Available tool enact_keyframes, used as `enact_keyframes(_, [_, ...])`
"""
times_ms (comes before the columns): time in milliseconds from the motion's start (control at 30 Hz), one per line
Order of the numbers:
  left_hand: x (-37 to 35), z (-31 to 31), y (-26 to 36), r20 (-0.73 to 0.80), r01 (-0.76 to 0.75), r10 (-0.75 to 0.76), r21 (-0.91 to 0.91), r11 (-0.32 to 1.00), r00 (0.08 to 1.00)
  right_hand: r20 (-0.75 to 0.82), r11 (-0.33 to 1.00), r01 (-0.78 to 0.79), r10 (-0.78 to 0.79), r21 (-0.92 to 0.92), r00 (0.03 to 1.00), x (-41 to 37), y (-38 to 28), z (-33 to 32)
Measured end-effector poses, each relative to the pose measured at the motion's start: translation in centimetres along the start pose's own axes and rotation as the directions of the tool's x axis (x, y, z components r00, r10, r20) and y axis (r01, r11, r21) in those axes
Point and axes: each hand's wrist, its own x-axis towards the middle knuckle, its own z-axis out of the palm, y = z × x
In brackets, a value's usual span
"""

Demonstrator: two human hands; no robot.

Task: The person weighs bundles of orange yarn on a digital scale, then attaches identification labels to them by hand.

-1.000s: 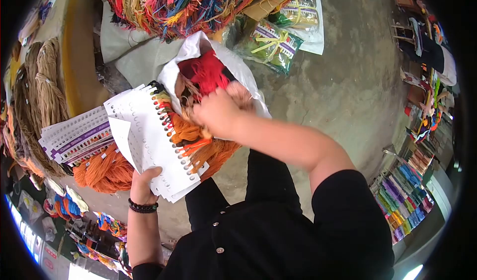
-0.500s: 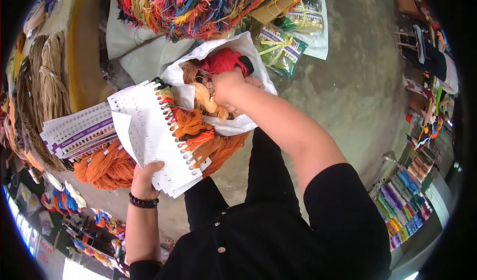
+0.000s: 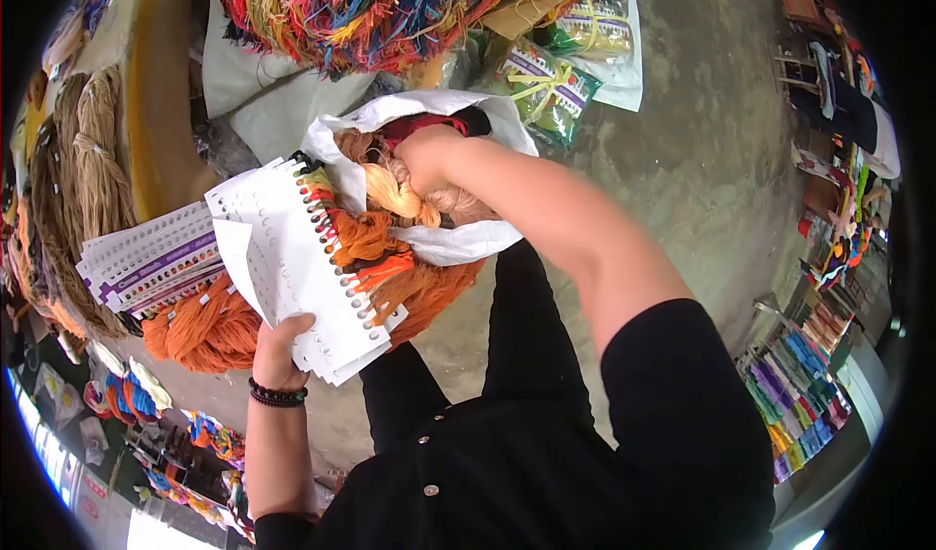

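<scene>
My left hand (image 3: pixel 281 353) grips the lower edge of a stack of white punched thread cards (image 3: pixel 278 257), thumb on top. Short orange, red and brown threads (image 3: pixel 363 243) hang from the holes along the stack's right edge. My right hand (image 3: pixel 429 160) reaches into an opened white plastic bag (image 3: pixel 458 245), its fingers hidden among thread skeins. Beside it in the bag lie a peach skein (image 3: pixel 392 191), brown skeins (image 3: pixel 361 148) and some dark red thread (image 3: pixel 421 125).
Purple-banded cards (image 3: pixel 161 262) and an orange thread hank (image 3: pixel 200 328) lie left of the stack. A multicoloured thread heap (image 3: pixel 370 14) is at the top. Wrapped green packets (image 3: pixel 548 92) sit beyond the bag. Tan hanks (image 3: pixel 100 150) lie far left; a rack of coloured skeins (image 3: pixel 795 404) stands right.
My right hand has pushed slightly left and deeper into the bag. The bag's far edge has sunk and less red thread shows. My left hand still holds the cards.
</scene>
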Motion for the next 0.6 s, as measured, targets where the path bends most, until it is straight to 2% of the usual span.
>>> enact_keyframes(167, [-0.5, 0.1, 0.4, -0.018, 0.019, -0.019, -0.003, 1.0, 1.0, -0.078, 0.999, -0.007, 0.003, -0.045, 0.997, -5.2, -3.0, -3.3])
enact_keyframes(233, [-0.6, -0.1, 0.3, -0.019, 0.02, -0.02, -0.005, 1.0, 1.0, -0.105, 0.996, -0.069, 0.063, -0.055, 0.993, -7.5, -3.8, -4.8])
enact_keyframes(333, [-0.7, -0.3, 0.3, -0.003, 0.026, -0.026, -0.025, 0.999, 1.0, -0.165, 0.993, -0.107, 0.115, 0.057, 0.98, -11.1, -3.4, -6.6])
enact_keyframes(367, [-0.7, -0.3, 0.4, -0.004, 0.023, -0.023, -0.032, 0.999, 1.0, -0.126, 0.986, -0.122, 0.136, 0.116, 0.983, -12.2, -3.2, -7.4])
enact_keyframes(433, [-0.6, -0.5, 0.4, 0.007, 0.037, -0.037, -0.019, 0.999, 0.999, -0.199, 0.967, -0.176, 0.212, 0.184, 0.957, -15.4, -3.2, -9.2])
enact_keyframes(500, [-0.5, -0.3, 0.4, 0.006, 0.034, -0.034, -0.028, 0.999, 0.999, -0.257, 0.873, -0.039, 0.185, 0.486, 0.949, -18.1, -1.5, -9.4])
enact_keyframes(567, [-0.3, -0.1, 0.5, 0.045, 0.007, -0.006, -0.011, 1.0, 0.999, -0.351, 0.762, 0.035, 0.257, 0.647, 0.901, -20.5, -1.2, -9.9])
enact_keyframes(600, [-0.2, 0.0, 0.6, 0.049, 0.016, -0.016, -0.013, 1.0, 0.999, -0.307, 0.726, -0.013, 0.307, 0.688, 0.901, -22.0, -1.3, -10.5])
